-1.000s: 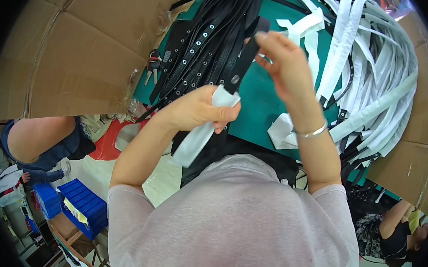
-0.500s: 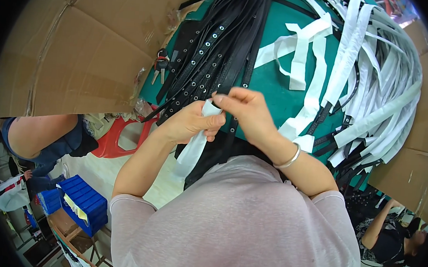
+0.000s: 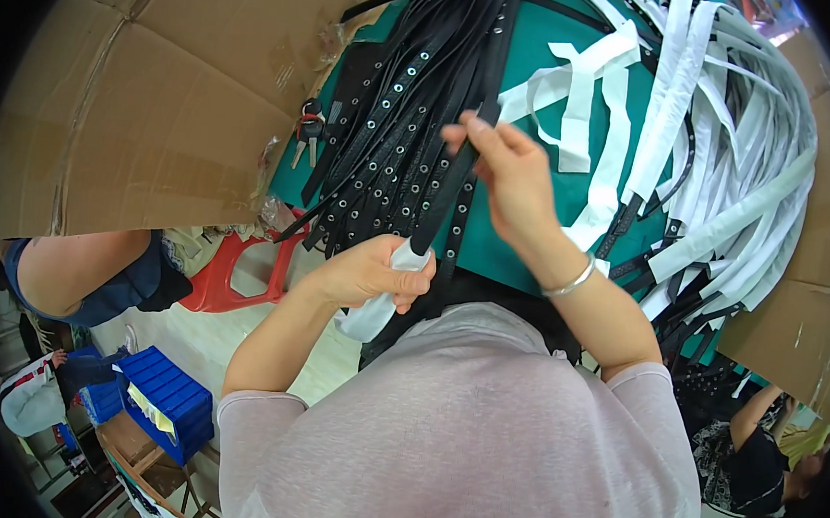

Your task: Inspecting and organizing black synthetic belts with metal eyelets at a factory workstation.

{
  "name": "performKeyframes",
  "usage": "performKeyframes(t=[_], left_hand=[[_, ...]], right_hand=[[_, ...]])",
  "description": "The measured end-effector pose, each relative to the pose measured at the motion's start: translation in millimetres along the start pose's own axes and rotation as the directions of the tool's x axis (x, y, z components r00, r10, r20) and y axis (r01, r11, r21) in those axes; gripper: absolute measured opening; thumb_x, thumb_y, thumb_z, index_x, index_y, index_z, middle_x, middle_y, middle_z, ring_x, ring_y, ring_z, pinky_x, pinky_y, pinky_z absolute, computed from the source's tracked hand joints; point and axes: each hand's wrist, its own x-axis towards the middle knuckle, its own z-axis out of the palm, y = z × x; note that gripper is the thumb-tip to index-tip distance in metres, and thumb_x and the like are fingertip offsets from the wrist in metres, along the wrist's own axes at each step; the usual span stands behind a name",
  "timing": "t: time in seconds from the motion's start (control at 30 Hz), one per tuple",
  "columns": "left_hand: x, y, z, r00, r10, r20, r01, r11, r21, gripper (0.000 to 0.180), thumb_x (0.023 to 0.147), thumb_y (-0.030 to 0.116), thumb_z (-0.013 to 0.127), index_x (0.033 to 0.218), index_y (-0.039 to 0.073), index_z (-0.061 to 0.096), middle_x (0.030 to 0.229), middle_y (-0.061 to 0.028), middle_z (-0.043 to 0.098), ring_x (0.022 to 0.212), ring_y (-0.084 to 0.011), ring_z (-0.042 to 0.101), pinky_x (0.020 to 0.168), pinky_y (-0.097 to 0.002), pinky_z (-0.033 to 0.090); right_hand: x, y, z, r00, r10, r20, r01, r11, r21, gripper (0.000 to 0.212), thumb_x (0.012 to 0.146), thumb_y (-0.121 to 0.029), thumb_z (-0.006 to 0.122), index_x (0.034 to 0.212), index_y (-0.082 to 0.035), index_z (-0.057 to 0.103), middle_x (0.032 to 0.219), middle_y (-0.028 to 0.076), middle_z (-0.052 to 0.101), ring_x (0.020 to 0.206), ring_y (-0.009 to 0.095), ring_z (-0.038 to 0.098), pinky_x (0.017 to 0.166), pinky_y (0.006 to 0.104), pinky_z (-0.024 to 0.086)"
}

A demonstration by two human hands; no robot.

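Observation:
My left hand (image 3: 380, 274) grips a white sleeve (image 3: 407, 257) at its mouth, with the fingers wrapped round it. A black belt (image 3: 446, 196) comes out of that mouth and runs up to my right hand (image 3: 508, 164), whose fingers pinch it near its upper end. The sleeve's lower part bulges out below my left hand. Behind the held belt lies a bundle of black belts with metal eyelets (image 3: 396, 113). Loose white strips (image 3: 608, 147) lie on the green table top right of my right hand.
Many belts in white sleeves (image 3: 758, 177) heap up at the right. Keys (image 3: 309, 131) lie by the bundle's left. Cardboard boxes (image 3: 187, 79) flank the table. A red stool (image 3: 231, 275) and blue bins (image 3: 167, 398) stand at the left. Other people are at both sides.
My right hand has moved up and away from my left hand, with the black belt now stretched between them. The sleeve's lower end has bunched up under my left hand.

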Motion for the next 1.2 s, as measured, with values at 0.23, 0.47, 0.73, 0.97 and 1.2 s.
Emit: performKeyframes(t=[0.23, 0.47, 0.73, 0.97, 1.2], left_hand=[[2.8, 0.5, 1.1, 0.997, 0.040, -0.066, -0.037, 0.998, 0.046, 0.030, 0.079, 0.028, 0.072, 0.078, 0.007, 0.051, 0.063, 0.0016, 0.047, 0.054, -0.0072, 0.046, 0.054, -0.0248, 0.045], [9.6, 14.2, 2.3, 0.993, 0.111, -0.029, -0.107, 0.987, 0.119, 0.023, 0.082, 0.024, 0.069, 0.078, 0.008, 0.053, 0.064, 0.0020, 0.050, 0.056, -0.0076, 0.052, 0.055, -0.0231, 0.046], [13.7, 4.9, -1.8, 0.990, 0.098, -0.103, -0.090, 0.993, 0.082, 0.023, 0.082, 0.023, 0.069, 0.076, 0.008, 0.053, 0.061, 0.0024, 0.049, 0.055, -0.0072, 0.050, 0.055, -0.0227, 0.044], [10.3, 5.8, -3.0, 0.988, 0.108, -0.114, -0.096, 0.990, 0.108, 0.023, 0.082, 0.023, 0.069, 0.077, 0.008, 0.052, 0.060, 0.0022, 0.048, 0.054, -0.0072, 0.050, 0.054, -0.0221, 0.043], [8.3, 11.3, 4.0, 0.990, 0.100, -0.101, -0.083, 0.984, 0.161, 0.026, 0.078, 0.020, 0.073, 0.077, 0.005, 0.052, 0.063, 0.0011, 0.047, 0.054, -0.0072, 0.048, 0.054, -0.0243, 0.046]], right_hand=[[-10.2, -6.4, 7.7, 0.992, -0.098, 0.075, 0.099, 0.995, -0.010, 0.022, 0.088, -0.017, 0.061, 0.103, -0.001, 0.062, 0.091, 0.007, 0.068, 0.075, 0.007, 0.058, 0.062, 0.0188, 0.043], [-33.9, 11.2, 8.1, 0.979, -0.042, 0.200, 0.107, 0.939, -0.326, 0.021, 0.085, -0.012, 0.064, 0.101, 0.002, 0.064, 0.094, 0.007, 0.067, 0.087, 0.010, 0.060, 0.073, 0.0228, 0.048], [-18.7, -4.1, 7.2, 0.984, -0.121, 0.133, 0.146, 0.969, -0.198, 0.016, 0.086, -0.015, 0.062, 0.087, 0.001, 0.064, 0.092, 0.009, 0.068, 0.087, 0.008, 0.059, 0.079, 0.0240, 0.044], [-11.5, -11.1, 7.8, 0.990, 0.099, 0.101, -0.105, 0.993, 0.058, 0.016, 0.085, -0.016, 0.062, 0.082, -0.001, 0.065, 0.094, 0.010, 0.067, 0.089, 0.010, 0.058, 0.080, 0.0232, 0.043], [-24.8, 2.6, 6.9, 0.993, 0.068, 0.098, -0.063, 0.997, -0.052, 0.027, 0.085, -0.019, 0.063, 0.105, 0.000, 0.063, 0.099, 0.007, 0.066, 0.092, 0.010, 0.057, 0.082, 0.0253, 0.042]])
